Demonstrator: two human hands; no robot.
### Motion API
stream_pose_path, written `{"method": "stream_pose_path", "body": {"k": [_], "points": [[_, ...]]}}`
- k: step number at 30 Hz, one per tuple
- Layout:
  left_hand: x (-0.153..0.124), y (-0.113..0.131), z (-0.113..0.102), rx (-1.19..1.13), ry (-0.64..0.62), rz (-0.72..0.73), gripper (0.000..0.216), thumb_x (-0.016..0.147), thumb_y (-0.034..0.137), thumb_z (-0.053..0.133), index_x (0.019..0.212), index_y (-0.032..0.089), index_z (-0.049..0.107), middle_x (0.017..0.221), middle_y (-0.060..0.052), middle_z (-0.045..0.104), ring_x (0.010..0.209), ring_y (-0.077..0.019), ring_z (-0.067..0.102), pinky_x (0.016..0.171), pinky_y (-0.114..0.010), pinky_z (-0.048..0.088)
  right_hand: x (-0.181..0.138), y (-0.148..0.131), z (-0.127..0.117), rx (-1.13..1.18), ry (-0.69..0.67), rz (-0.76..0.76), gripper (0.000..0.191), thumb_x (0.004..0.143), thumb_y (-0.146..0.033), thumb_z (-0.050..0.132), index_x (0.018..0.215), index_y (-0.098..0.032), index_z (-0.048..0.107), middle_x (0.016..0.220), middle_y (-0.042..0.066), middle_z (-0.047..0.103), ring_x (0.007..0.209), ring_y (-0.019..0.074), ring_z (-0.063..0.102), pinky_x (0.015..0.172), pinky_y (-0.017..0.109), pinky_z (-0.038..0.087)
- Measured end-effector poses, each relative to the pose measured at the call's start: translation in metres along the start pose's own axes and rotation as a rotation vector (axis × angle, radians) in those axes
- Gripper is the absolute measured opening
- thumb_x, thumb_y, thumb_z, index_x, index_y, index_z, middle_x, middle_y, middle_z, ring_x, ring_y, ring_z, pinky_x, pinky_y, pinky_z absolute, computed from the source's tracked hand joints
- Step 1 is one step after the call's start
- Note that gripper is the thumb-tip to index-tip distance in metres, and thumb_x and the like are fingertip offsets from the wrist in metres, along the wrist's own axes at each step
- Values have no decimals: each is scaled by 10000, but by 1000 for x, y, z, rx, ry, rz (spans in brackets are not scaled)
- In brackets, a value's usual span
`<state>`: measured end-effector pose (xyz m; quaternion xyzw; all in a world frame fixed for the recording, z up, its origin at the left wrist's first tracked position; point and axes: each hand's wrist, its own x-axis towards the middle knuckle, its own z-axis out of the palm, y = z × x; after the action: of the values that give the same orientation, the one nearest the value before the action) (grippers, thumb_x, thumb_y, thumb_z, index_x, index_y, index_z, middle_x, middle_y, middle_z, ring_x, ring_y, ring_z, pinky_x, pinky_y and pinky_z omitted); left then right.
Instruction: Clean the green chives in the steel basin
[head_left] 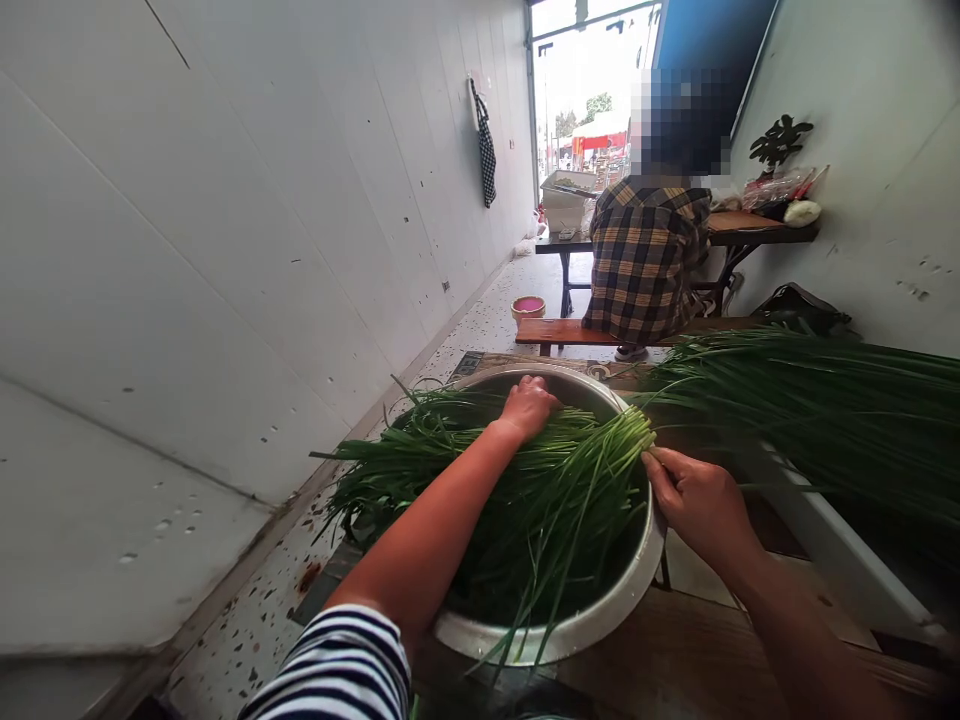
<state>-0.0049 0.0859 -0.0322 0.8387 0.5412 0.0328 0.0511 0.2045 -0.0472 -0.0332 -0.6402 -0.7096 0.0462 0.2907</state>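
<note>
A large round metal basin (639,600) stands in front of me, filled with long green garlic chives (480,520). Their leaves hang over its left side and front rim. My left hand (529,407) reaches across to the far part of the basin, its fingers curled down around chives; the fingertips are partly hidden. At the right rim, my right hand (694,500) is closed, with thumb and forefinger pinching the pale stem ends of a bunch (634,435). That bunch fans out leftward and toward me over the basin.
More chives (832,410) are heaped at the right, above a white-edged container (847,540). Beyond, a person in a plaid shirt (649,260) sits on a wooden bench (551,330) at a table (757,232). A pink-filled tub (528,307) stands on the floor. A white wall (225,250) runs along the left.
</note>
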Motion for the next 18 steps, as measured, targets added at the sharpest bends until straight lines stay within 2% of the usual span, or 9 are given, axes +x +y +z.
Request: {"method": "stream_pose_path", "body": {"k": [3, 7, 10, 13, 18], "points": [[2, -1, 3, -19, -1, 11, 336, 854, 236, 413, 999, 305, 708, 1062, -80, 566, 1058, -241, 438, 879, -354, 361, -1, 1, 0, -1, -6, 1, 425, 873, -434, 359, 654, -202, 640, 522, 20, 606, 445, 130, 489, 483, 246, 277], [3, -1, 8, 14, -100, -196, 345, 817, 200, 424, 1007, 306, 692, 1057, -96, 587, 1063, -277, 448, 890, -443, 334, -1, 2, 1, -15, 2, -10, 419, 879, -435, 365, 650, -205, 630, 503, 11, 583, 437, 124, 469, 480, 242, 268], [2, -3, 10, 15, -143, -253, 334, 794, 217, 444, 1025, 277, 677, 1083, -122, 583, 1076, -308, 441, 857, -459, 350, -2, 1, 1, -27, 20, -25, 421, 880, -431, 364, 649, -205, 634, 503, 17, 587, 443, 131, 484, 477, 245, 267], [1, -5, 6, 1, -149, -241, 322, 806, 263, 439, 1035, 251, 664, 1112, -133, 579, 1085, -315, 443, 843, -450, 366, -2, 1, 1, -33, 16, -30, 419, 885, -421, 352, 678, -207, 647, 528, 24, 611, 467, 143, 523, 480, 247, 273], [3, -9, -1, -30, -183, -116, 322, 809, 235, 445, 1021, 311, 676, 1157, -82, 600, 1123, -297, 447, 922, -497, 321, -2, 2, 1, -63, -14, -39, 387, 890, -379, 351, 746, -209, 669, 626, 38, 675, 558, 171, 599, 515, 252, 311]]}}
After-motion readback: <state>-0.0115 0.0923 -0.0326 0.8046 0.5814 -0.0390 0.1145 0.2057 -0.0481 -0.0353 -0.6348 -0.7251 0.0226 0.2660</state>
